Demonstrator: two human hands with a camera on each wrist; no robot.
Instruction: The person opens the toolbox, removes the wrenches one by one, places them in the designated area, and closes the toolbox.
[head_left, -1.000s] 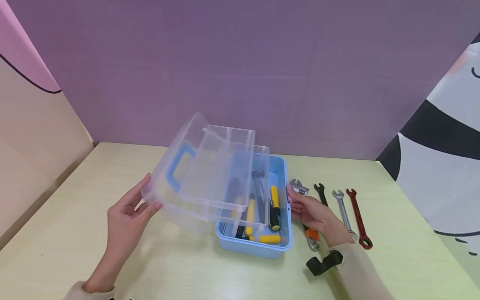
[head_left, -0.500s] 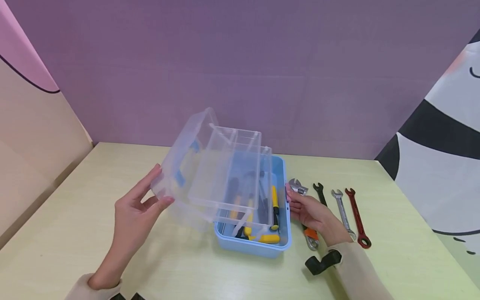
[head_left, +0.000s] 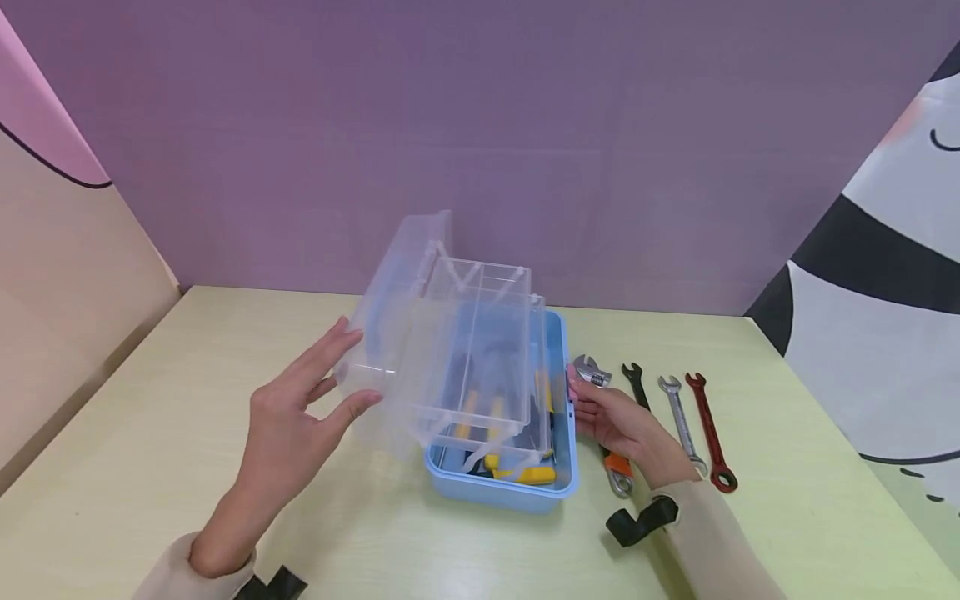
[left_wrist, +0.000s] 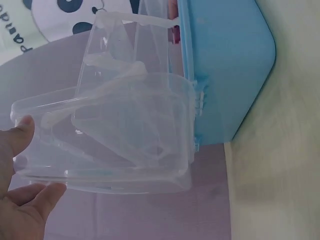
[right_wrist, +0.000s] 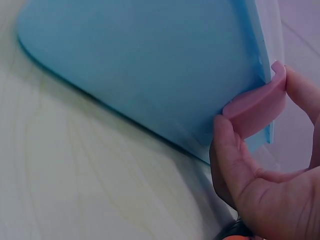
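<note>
From my remote seat, the counter point(head_left: 150, 433) was pale green-yellow wood grain against a purple wall, and near its middle stood the toolbox point(head_left: 558, 400), a light blue tub. Its clear lid point(head_left: 397, 292) was swung up on the hinge side and tilted toward the tub, with two clear cantilever trays point(head_left: 480, 350) hanging over the opening; I judged the closing roughly half made, with the lid and trays not yet down on the rim and the pink latch point(right_wrist: 257, 107) not yet fastened. Yellow-handled tools point(head_left: 525, 475) lay inside the tub beneath the trays. My left hand point(head_left: 300, 417) had a wide, relaxed grip, straight fingers and thumb pressing the lid's free edge. My right hand point(head_left: 618, 421) steadied the box on its right side, thumb and fingers curled about the latch, pinching it lightly. Just right of that hand an adjustable wrench point(head_left: 611, 467) with an orange handle lay on the counter, and beyond it, side by side, a black spanner point(head_left: 636, 379), a silver spanner point(head_left: 678, 421) and a red spanner point(head_left: 708, 433).
</note>
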